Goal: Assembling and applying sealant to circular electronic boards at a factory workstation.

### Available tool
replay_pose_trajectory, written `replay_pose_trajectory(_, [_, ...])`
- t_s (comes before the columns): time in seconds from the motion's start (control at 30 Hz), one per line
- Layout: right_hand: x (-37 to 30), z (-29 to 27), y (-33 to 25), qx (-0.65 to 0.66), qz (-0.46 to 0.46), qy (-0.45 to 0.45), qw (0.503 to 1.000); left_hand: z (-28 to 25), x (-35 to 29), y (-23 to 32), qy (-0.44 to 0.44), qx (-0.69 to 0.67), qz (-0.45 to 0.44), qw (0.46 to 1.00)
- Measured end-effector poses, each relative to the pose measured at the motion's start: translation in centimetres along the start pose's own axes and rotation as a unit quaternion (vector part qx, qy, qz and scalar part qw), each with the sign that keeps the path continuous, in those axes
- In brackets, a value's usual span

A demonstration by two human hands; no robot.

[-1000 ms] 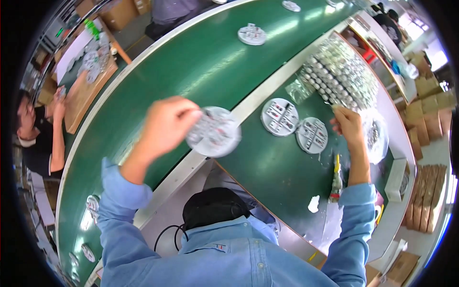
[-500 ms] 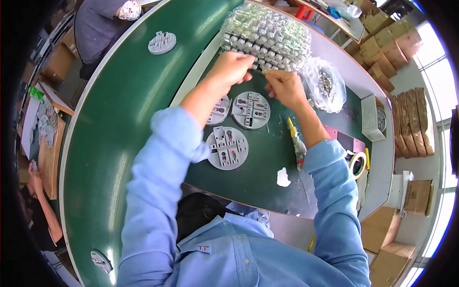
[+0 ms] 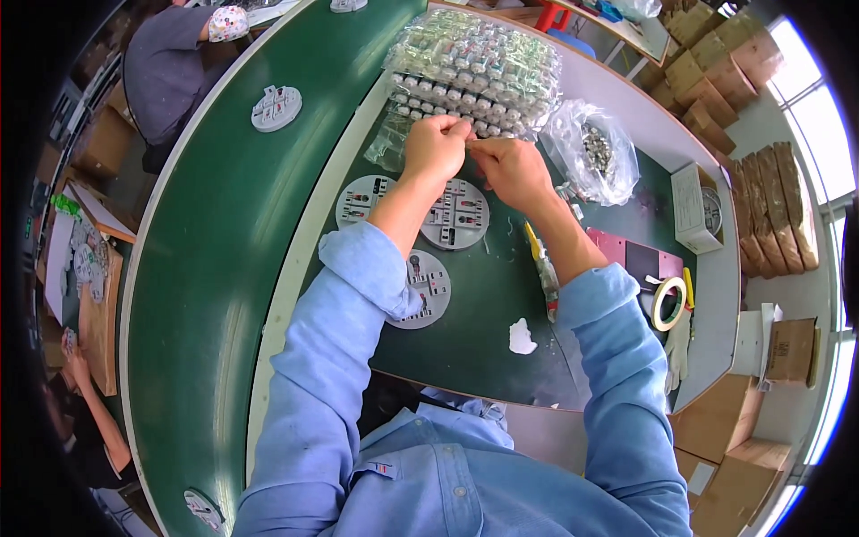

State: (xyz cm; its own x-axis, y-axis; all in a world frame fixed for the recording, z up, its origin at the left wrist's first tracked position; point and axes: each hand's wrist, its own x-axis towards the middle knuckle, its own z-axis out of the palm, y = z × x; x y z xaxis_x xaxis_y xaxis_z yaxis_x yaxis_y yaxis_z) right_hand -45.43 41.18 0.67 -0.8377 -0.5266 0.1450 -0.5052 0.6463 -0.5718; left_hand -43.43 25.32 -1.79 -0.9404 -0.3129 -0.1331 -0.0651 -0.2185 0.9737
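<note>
My left hand (image 3: 438, 150) and my right hand (image 3: 514, 172) meet fingertip to fingertip, both pinched, just before a stack of clear plastic trays (image 3: 476, 67) filled with small round parts. Whatever lies between the fingers is too small to make out. Below my hands are grey round plates with dark and red components: one plate (image 3: 356, 193) at the left, another plate (image 3: 465, 217) partly behind my left wrist, and a nearer plate (image 3: 434, 285) partly covered by my left sleeve. An open clear bag of small metal parts (image 3: 598, 154) lies right of my right hand.
A yellow-tipped tool (image 3: 541, 268), a white scrap (image 3: 522, 336), a tape roll (image 3: 668, 304) and a white box (image 3: 698, 210) lie on the right side. Another round plate (image 3: 276, 108) sits on the long green surface (image 3: 215, 233) at left. Co-workers are beyond it.
My hands have come together from apart, the left moving lower and the right moving left. The whole view has shifted slightly, and another plate shows at the top of the green surface.
</note>
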Motion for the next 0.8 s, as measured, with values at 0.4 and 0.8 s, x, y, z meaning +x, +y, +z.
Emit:
replay_pose_trajectory(0.4, [-8.1, -8.2, -3.6, -0.064, 0.078, 0.073, 0.992, 0.0, -1.0, -0.3, 0.042, 0.118, 0.074, 0.989])
replay_pose_trajectory(0.8, [-17.7, -10.5, 0.6, -0.276, 0.072, 0.047, 0.957, -0.9, -0.6, -0.7, -0.001, 0.116, 0.023, 0.993])
